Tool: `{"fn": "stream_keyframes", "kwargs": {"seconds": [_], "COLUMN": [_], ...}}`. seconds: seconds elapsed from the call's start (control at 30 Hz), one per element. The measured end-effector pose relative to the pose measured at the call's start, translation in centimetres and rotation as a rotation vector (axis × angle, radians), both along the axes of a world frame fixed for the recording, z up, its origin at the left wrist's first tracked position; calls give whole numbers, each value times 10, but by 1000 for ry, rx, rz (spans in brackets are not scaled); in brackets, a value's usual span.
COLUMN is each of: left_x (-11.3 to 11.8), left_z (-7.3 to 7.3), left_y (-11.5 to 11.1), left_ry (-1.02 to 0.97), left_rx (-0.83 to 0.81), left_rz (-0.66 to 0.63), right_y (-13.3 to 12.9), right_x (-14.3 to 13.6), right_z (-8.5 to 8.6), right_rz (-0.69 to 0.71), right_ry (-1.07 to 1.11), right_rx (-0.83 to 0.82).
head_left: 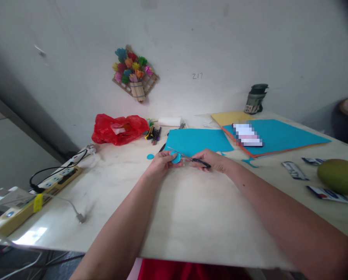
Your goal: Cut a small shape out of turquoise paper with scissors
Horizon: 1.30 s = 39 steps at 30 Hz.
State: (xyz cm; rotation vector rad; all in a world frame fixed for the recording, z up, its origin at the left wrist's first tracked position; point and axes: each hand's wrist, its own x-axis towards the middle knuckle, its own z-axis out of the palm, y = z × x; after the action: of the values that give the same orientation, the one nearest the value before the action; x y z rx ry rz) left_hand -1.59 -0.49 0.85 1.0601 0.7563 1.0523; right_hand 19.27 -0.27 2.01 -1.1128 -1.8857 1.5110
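Between the thumb and fingers of my left hand (160, 163) is a small round piece of blue paper (176, 158). My right hand (210, 160) grips a pair of scissors (201, 162) by its black handles, and the blades point left, over the paper's upper edge. Whether the blades touch the paper I cannot tell. Another blue paper circle (150, 156) lies on the table left of my left hand. Just beyond both hands is a larger blue sheet (198, 140). Blue paper scraps (249, 162) lie right of my right hand.
A red plastic bag (118, 130) and several pens (156, 135) are at the back. On the right, a phone (247, 135) rests on stacked coloured sheets (287, 134), near a green bottle (256, 99) and a green fruit (340, 177). A power strip (57, 181) runs along the left edge.
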Motion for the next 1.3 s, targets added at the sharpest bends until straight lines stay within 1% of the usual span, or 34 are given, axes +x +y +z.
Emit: {"fn": "stream_keyframes", "kwargs": {"seconds": [0.2,0.6,0.83,0.97,1.17,1.3], "left_x": [0,0,1,0,-4,-6], "left_z": [0,-1,1,2,3,2], "left_y": [0,0,-2,-1,3,3], "left_ry": [-10,-6,2,9,97,106], "left_rx": [-11,-14,-49,-47,-10,29], "left_rz": [3,-12,-3,27,135,111], "right_y": [0,1,0,-1,-1,-1], "right_x": [0,1,0,0,1,2], "right_z": [0,-1,-1,0,1,2], "right_rz": [-8,19,5,8,36,41], "right_ry": [-29,-56,-64,-57,-36,-50], "right_rx": [19,49,51,32,9,18]}}
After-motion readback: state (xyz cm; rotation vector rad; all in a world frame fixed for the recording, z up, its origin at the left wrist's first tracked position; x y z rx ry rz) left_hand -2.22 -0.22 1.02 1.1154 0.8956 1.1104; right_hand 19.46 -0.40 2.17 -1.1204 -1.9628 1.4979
